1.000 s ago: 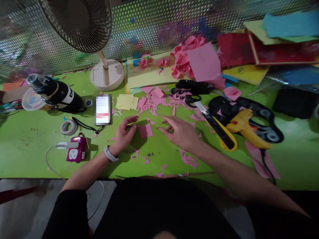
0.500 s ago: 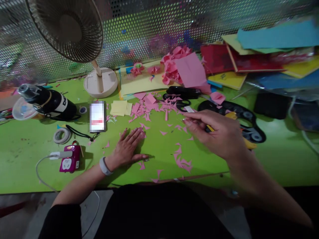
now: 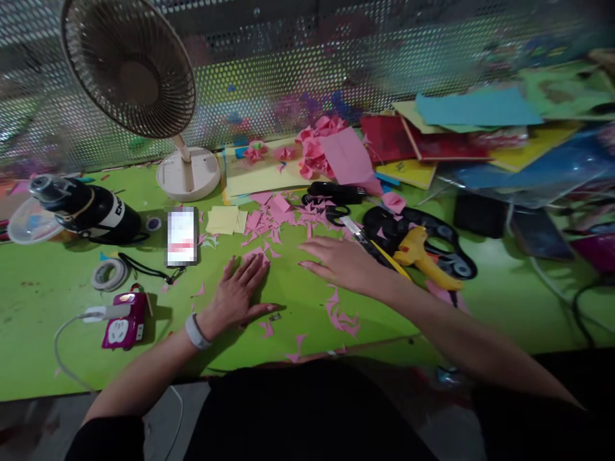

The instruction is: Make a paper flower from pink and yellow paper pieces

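- Showing the left hand (image 3: 237,296) spread flat and palm down on the green table (image 3: 48,301), grasping nothing. Its fingertips rest on a small pink paper piece (image 3: 258,255).
- The right hand (image 3: 343,262) lies to the right of the left, also open and empty, palm down. Whether it touches the table cannot be told.
- Just right of the right hand lie a utility knife (image 3: 379,251) and a yellow glue gun (image 3: 425,257). Beyond its fingers are black scissors (image 3: 336,211).
- Done, by judgement: a good deal of cutting, as pink scraps (image 3: 281,218) are strewn ahead of both hands and under the right wrist. Several folded pink flowers (image 3: 312,147) sit further back.
- Left, by judgement: the piece at the left fingertips looks flat and unfolded. The coloured sheets (image 3: 480,118) well to the right appear whole.
- Hidden or unclear: the fingers cover most of the pink piece, so its outline is uncertain. The right wrist crosses the knife, so its blade cannot be read. The phone (image 3: 181,235) ahead-left of the left hand has a blurred screen, and the far right of the view is smeared.
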The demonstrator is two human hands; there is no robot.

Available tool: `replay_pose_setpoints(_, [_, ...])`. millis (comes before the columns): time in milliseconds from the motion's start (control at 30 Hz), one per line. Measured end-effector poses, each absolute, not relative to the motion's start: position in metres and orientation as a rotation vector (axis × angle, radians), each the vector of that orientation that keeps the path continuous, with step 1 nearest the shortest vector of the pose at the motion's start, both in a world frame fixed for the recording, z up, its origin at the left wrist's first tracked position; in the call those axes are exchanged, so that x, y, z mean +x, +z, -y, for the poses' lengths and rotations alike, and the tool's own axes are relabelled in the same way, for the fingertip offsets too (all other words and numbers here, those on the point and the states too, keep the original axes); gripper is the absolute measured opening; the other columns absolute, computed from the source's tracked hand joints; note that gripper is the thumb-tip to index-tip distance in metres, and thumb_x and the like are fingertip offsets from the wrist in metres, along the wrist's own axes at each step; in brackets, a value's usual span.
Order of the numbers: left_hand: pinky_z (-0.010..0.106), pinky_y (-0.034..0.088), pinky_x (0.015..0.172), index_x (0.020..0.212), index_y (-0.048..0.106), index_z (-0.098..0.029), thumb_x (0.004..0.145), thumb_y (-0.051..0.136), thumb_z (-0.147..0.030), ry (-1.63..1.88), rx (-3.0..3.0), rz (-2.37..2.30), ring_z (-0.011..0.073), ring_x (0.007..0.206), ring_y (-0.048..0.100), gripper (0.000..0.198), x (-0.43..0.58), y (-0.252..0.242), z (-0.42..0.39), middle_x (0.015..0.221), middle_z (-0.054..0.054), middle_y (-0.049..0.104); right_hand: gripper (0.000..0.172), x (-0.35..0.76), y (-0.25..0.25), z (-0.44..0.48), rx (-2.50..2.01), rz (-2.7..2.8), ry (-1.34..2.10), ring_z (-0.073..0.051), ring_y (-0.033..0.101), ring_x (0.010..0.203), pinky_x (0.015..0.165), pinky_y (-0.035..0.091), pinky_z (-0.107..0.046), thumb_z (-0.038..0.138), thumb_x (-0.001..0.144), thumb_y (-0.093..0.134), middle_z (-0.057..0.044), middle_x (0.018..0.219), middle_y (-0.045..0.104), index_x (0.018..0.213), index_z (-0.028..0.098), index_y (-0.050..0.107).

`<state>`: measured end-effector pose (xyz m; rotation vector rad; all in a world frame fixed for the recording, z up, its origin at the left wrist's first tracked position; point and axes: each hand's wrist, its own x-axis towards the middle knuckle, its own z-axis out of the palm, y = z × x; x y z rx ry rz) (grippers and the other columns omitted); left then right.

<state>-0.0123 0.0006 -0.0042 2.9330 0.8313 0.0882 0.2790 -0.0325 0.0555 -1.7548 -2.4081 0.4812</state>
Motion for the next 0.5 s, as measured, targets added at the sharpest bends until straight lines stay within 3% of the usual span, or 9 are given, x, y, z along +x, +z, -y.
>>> replay_pose_setpoints(233, [0.049,-0.001,0.133,0.168,0.005,-0.021,0.096,0.029,-0.081,0.105,2.890,-0.867,0.0281,0.162,0.016,0.097,-0.015,-0.005,-0.013,0.173,0.009,0.017,0.039,0.304,0.061,0.024,-1.869,2.360,0.458,-0.032,0.063,0.129,0.104,0.054,-0.046,0.034,0.103,0.050,-0.013,0.140,0.068,0.134,0.020,0.069])
replay_pose_setpoints(333, [0.048,-0.001,0.133,0.168,0.005,-0.022,0.096,0.032,-0.081,0.125,2.872,-0.837,0.0279,0.162,0.015,0.097,-0.016,-0.007,-0.014,0.174,0.009,0.016,0.041,0.334,0.065,0.010,-2.060,2.194,0.328,-0.031,0.068,0.118,0.096,0.055,-0.044,0.037,0.102,0.049,-0.013,0.137,0.069,0.133,0.017,0.069])
replay_pose_setpoints(500, [0.048,-0.001,0.133,0.168,0.007,-0.022,0.096,0.036,-0.080,0.160,2.864,-0.822,0.0280,0.163,0.012,0.097,-0.017,-0.013,-0.013,0.174,0.009,0.015,0.037,0.381,0.065,-0.015,-2.293,1.970,0.052,-0.033,0.066,0.115,0.090,0.049,-0.042,0.029,0.098,0.053,-0.022,0.128,0.071,0.124,0.012,0.070])
